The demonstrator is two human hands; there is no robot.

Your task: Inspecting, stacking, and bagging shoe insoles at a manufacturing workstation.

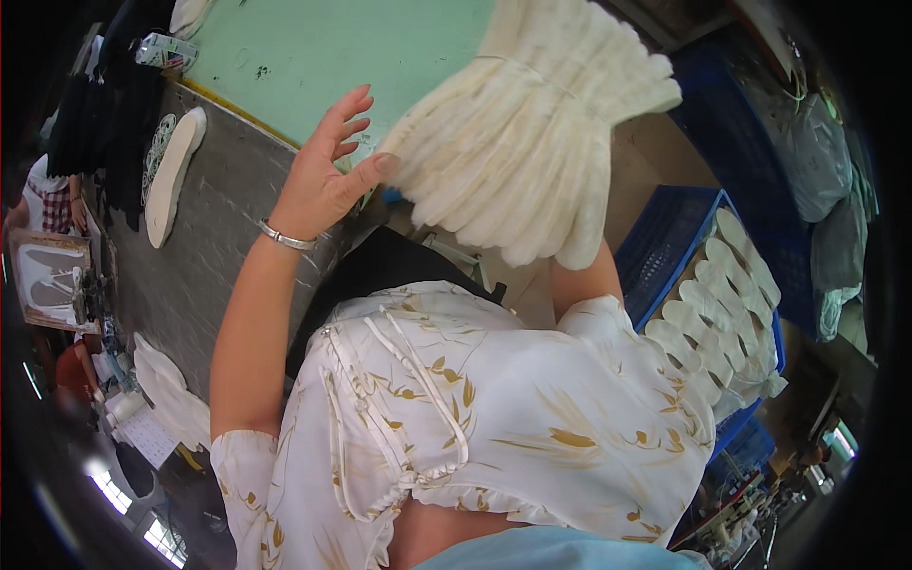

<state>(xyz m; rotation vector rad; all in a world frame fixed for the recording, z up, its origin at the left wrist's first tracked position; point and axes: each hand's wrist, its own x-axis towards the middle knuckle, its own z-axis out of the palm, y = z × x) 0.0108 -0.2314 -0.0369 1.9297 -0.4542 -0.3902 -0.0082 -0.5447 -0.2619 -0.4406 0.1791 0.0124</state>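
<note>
A thick fanned bundle of cream-white insoles [518,142], bound across the middle with thin string, is raised at the top centre, partly over the green tabletop and partly past its edge. My left hand [328,176] is open at its left side, fingers stretched and apart, the thumb tip at the bundle's edge. A silver bracelet [288,236] circles that wrist. My right forearm [586,283] goes up behind the insoles, which hide the right hand; the bundle appears to be held up from that side. A single pale insole [175,178] lies on the dark grey surface to the left.
A green tabletop [285,57] meets a dark grey surface [218,237] at a yellow strip. At right, a blue crate [668,239] contains rows of pale insoles [717,304]. Plastic bags [819,161] hang behind it. Further pale pieces [169,389] lie at lower left; other people are beyond.
</note>
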